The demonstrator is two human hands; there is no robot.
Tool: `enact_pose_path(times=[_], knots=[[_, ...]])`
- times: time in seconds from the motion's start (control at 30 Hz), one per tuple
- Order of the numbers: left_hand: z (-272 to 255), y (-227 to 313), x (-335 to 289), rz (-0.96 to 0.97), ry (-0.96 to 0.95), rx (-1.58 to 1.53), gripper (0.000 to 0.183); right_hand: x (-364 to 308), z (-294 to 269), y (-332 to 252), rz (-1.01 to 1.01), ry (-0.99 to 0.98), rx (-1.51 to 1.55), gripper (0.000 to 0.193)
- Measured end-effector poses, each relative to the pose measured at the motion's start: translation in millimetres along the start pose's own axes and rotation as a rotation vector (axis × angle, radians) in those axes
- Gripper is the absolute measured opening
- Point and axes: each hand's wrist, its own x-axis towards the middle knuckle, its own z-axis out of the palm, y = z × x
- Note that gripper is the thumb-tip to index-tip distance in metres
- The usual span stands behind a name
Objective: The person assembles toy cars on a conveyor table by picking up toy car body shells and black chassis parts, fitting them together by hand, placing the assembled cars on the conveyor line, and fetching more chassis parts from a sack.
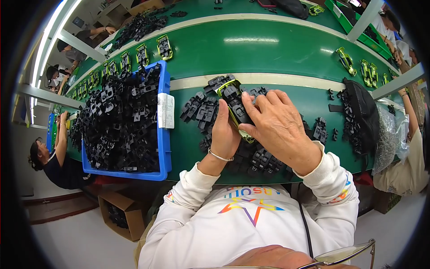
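My left hand (223,140) is closed around the side of a lime-green plastic frame with black parts set in it (232,96), held tilted over the bench. From the other side my right hand (283,127) grips the same piece, its thumb at the near end and its index finger pressed on the black parts. The palms hide some of the frame. Loose black plastic parts (197,107) lie on the green bench to the left of my hands, with more black parts (265,161) beneath and nearer to me.
A blue crate (165,148) heaped with black parts stands at my left. Similar green frames (164,47) line a green conveyor belt (251,49). A black bag (362,114) and a clear plastic bag of small pieces (390,134) lie at right. Other people work around the line.
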Motion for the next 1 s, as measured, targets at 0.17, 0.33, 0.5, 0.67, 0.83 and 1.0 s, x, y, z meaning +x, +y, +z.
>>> enact_pose_path(times=[0.17, 0.33, 0.5, 0.67, 0.83, 1.0], knots=[[3, -3, -1, 0.075, 0.087, 0.090, 0.035, -3, -2, -2, 0.001, -0.008, -0.008, 0.058], [-3, -10, 1, 0.096, 0.093, 0.072, 0.038, -10, 4, -4, 0.039, 0.018, -0.006, 0.055], [-9, -7, 9, 0.069, 0.107, 0.039, 0.040, -13, 14, 10, 0.157, 0.025, 0.607, 0.052], [2, 6, 15, 0.142, 0.067, 0.150, 0.052, -16, 40, 26, 0.553, -0.052, 1.331, 0.042], [-5, -1, 24, 0.108, -0.037, 0.298, 0.059, -14, 54, 22, 0.649, -0.153, 1.496, 0.036], [-12, 1, 35, 0.112, -0.141, 0.321, 0.046, -11, 65, 25, 0.659, -0.044, 1.481, 0.038]])
